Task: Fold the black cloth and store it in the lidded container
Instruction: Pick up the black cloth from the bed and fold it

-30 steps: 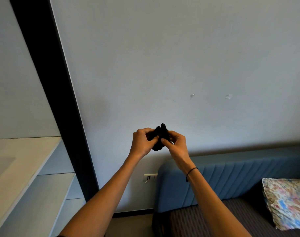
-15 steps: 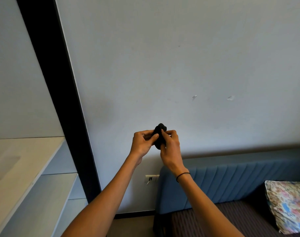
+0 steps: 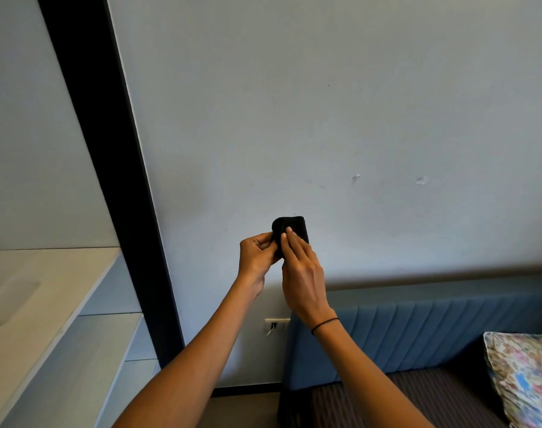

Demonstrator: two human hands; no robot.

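- Black cloth (image 3: pixel 289 231) held mid-air before wall, w/ both hands closed on it: left hand (image 3: pixel 257 256) pinching edge, right hand (image 3: pixel 302 273) fingers flat across.
- Step: prob. final fold.
- Next: find lidded container, not in view.

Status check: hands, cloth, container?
Left hand and right hand both pinching the black cloth, held up in front of the wall. Cloth folded small. No lidded container in view. Nothing in the way.
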